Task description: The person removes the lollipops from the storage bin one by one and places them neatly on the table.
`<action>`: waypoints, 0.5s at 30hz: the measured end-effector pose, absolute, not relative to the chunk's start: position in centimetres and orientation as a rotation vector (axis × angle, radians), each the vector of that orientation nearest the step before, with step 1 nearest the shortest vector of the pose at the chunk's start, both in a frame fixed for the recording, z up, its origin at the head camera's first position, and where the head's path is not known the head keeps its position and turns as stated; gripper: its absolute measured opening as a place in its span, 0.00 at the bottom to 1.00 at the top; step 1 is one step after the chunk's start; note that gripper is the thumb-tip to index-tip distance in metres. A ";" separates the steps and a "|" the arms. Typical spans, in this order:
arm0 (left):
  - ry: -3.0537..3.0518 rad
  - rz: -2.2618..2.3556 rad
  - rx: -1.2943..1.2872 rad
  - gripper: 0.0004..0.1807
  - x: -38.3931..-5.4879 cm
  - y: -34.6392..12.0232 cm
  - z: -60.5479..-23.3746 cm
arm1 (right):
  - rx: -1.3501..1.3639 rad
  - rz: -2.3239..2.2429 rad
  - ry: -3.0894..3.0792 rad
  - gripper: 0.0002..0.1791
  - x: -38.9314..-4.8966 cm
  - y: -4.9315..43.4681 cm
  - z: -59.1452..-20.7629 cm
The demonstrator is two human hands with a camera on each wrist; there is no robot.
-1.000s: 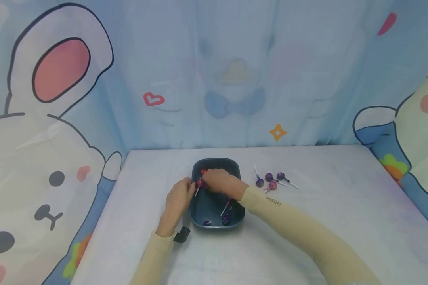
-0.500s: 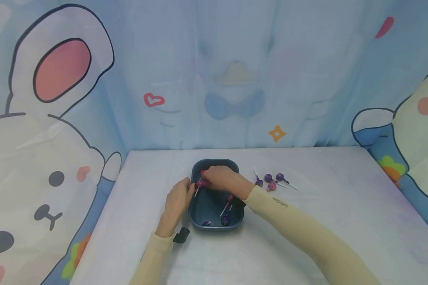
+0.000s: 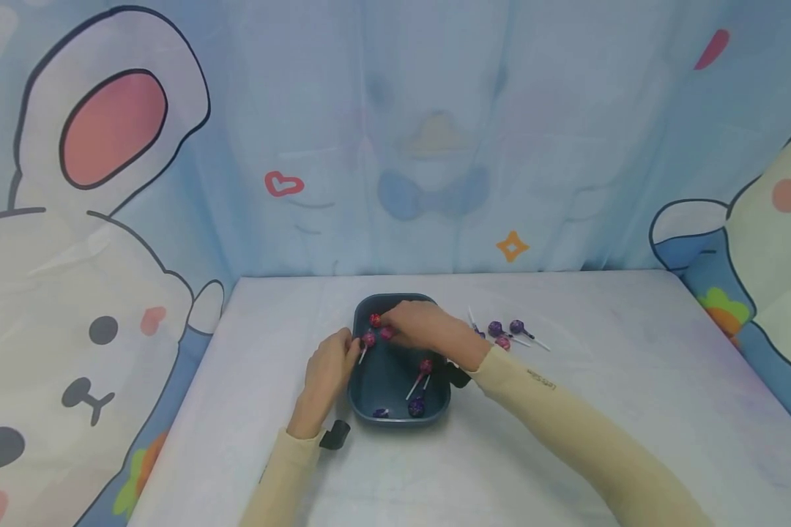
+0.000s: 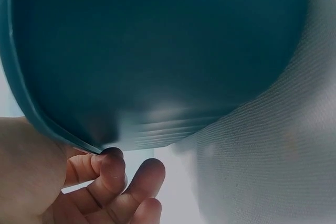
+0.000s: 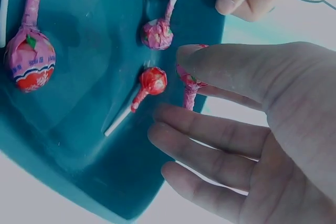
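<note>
Right grip [image 3: 430, 326] pinching pink lollipop [image 3: 387, 333], left grip [image 3: 326, 372] holding tray [image 3: 384, 382], sleeve lettering [image 3: 541, 379] blurred

From here I see snug, pale-cream sleeves [image 3: 560, 417] — small dark lettering [image 3: 541, 379] on the right one — and a stubby black fitting [image 3: 335, 435] by each cuff [image 3: 302, 443], bare fingers [image 5: 212, 125] beyond.

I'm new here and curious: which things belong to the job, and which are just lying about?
Probably the job:
blue tray, left hand at its rim
pink lollipop at right hand
lollipops inside
loose lollipops beside the tray

Just around:
white table
cartoon curtain
</note>
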State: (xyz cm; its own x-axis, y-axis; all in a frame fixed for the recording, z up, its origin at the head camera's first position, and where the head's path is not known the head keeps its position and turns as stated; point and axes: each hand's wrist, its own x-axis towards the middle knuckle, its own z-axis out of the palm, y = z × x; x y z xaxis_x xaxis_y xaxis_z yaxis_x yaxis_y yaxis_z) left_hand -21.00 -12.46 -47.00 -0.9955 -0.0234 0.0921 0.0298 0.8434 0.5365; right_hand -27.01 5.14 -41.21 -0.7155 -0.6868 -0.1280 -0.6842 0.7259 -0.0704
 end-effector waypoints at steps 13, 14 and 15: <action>-2.925 -0.843 0.013 0.13 -21.0 -12.4 -47.1 | -1.136 -0.026 2.828 0.15 -25.8 7.6 -39.9; -2.925 -0.843 0.014 0.13 -21.0 -12.4 -47.1 | -1.148 -0.027 2.833 0.13 -25.7 7.8 -39.7; -2.923 -0.843 0.016 0.13 -21.0 -12.4 -47.1 | -1.152 -0.031 2.836 0.13 -25.6 8.0 -39.6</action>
State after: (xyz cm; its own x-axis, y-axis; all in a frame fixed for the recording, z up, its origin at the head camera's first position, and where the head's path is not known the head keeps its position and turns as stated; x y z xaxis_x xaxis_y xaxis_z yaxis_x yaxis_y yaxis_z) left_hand -21.03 -12.37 -47.15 -0.9950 -0.0372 0.0923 0.0176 0.8468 0.5316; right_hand -25.61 8.01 -39.62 -0.7141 -0.6969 -0.0669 -0.6953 0.7171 -0.0488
